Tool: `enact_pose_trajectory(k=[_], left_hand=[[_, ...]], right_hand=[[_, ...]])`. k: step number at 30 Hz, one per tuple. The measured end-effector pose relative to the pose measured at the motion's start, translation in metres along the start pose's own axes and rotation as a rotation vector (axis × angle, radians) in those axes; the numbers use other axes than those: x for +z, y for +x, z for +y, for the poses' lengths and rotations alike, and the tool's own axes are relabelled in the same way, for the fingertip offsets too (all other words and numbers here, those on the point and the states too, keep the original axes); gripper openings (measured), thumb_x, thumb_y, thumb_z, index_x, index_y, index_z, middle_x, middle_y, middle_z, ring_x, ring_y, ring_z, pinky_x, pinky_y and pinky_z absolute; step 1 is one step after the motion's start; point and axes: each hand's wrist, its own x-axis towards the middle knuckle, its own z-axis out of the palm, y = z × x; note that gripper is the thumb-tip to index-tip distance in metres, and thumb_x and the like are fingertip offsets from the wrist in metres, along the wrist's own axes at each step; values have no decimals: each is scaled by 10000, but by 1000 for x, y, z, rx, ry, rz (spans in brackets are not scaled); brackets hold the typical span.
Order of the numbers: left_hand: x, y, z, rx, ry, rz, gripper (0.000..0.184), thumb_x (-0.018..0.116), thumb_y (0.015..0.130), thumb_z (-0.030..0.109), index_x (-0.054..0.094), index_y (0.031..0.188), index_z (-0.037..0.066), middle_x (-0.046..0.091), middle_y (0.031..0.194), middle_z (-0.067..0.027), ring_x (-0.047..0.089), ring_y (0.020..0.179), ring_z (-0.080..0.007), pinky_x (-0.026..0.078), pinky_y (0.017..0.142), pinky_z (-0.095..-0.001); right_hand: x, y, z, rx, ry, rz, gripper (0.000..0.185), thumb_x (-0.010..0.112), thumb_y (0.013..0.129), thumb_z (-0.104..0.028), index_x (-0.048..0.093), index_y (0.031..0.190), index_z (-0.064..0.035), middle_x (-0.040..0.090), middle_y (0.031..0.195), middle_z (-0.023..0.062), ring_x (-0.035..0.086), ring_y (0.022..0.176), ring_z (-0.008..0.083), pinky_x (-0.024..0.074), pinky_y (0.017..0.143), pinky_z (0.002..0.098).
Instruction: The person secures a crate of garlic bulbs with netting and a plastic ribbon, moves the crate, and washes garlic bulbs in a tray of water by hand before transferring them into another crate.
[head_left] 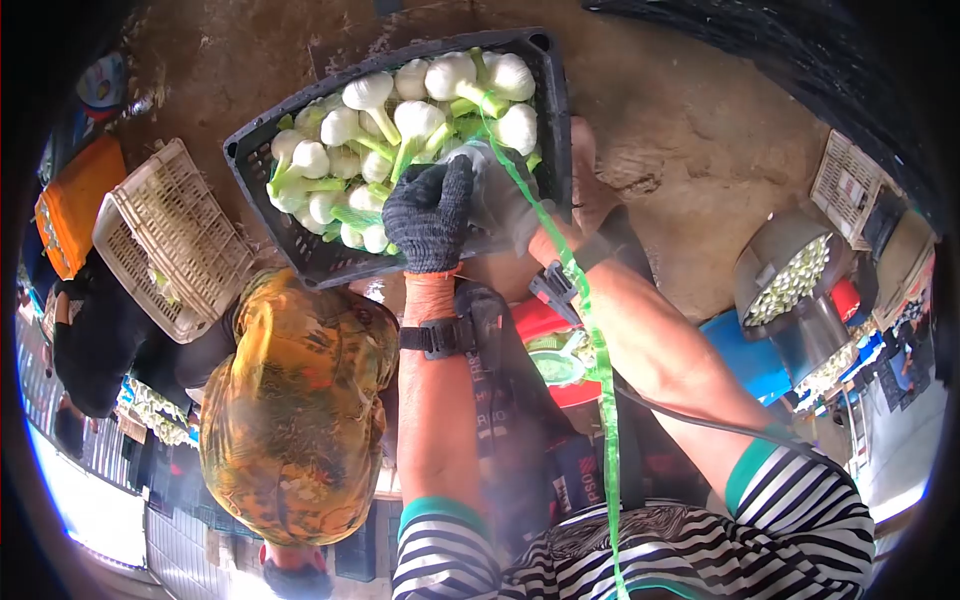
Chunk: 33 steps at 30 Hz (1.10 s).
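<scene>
Over crate (555, 110) of garlic (418, 120): left hand (428, 215) curled, right hand (505, 195) blurred; grasps unclear.

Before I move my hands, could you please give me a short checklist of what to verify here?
1. Both hands gloved: ok; left hand and right hand both wear gloves.
2. Garlic bulbs inside the black crate: ok for those between its walls.
3. Green netting clear of the right forearm in view: not ok; it crosses in front near the wrist.
4. Right-hand grip: cannot tell; blurred and partly covered.
5. Neighbouring person's hands clear: cannot tell; hidden.
</scene>
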Motion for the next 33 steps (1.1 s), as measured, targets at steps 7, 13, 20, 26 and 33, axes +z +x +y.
enact_pose_trajectory(k=[7,13,20,26,33], left_hand=[[12,15,8,-287,-514,450,135,607,820,125,634,878,6,612,669,-40,506,510,-118,379,459,-231],[-1,57,5,-646,-805,551,172,579,816,191,577,783,23,553,638,-72,442,456,-142,334,415,-258],[1,58,21,-821,-976,621,254,584,835,229,563,738,-5,565,680,-83,438,434,-149,343,418,-276],[19,60,24,-780,-948,585,239,615,824,231,596,811,-6,585,734,-88,507,523,-156,403,488,-286],[22,54,21,-517,-477,334,270,667,805,203,616,957,-15,623,864,-107,590,703,-167,471,633,-289]], right_hand=[[-1,-7,-7,148,294,27,172,592,804,-246,672,867,-107,643,795,137,616,759,322,478,672,394],[12,-11,3,89,347,54,243,604,791,-243,667,973,-95,636,857,160,614,847,334,481,736,419],[15,-15,2,72,266,105,250,610,780,-240,653,968,-80,631,832,167,613,826,336,484,733,411],[31,-13,-5,17,202,173,236,623,771,-235,653,940,-72,631,800,158,617,796,325,485,709,406],[20,-11,-3,88,90,164,222,639,761,-229,652,907,-63,631,764,149,622,762,312,486,682,401]])
